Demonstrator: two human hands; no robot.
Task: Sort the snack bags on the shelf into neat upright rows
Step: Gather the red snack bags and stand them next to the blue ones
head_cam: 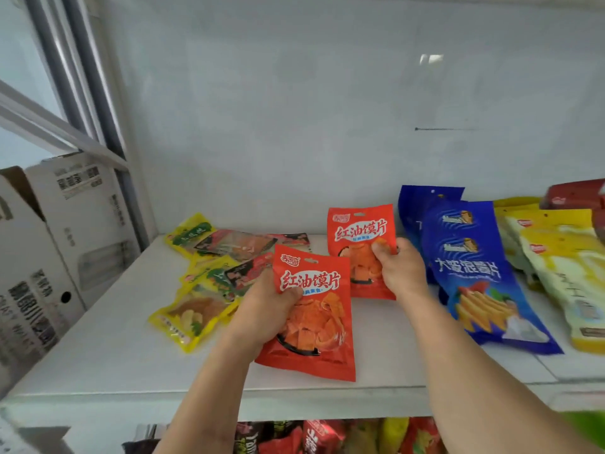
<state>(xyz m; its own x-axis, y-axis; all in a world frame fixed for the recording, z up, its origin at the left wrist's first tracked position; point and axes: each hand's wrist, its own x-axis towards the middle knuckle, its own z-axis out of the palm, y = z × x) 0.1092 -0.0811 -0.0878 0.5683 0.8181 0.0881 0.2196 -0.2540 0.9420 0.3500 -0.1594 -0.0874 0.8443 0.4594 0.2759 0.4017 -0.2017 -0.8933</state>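
Observation:
On the white shelf [108,352], my left hand [265,309] grips a red snack bag [314,326] by its left edge, held upright near the front. My right hand [397,267] holds a second, identical red bag [357,234] by its right edge, farther back and upright. Blue chip bags [471,276] lean in a row just right of my right hand. Yellow-and-white bags [563,273] lean beyond them. At the back left, several small yellow and dark packets [209,273] lie flat in a loose heap.
White cardboard boxes [49,257] stand left of the shelf. The white back wall [327,109] closes the shelf behind. A dark red bag [576,193] sits at the far right back. More snack packs [327,437] fill the shelf below.

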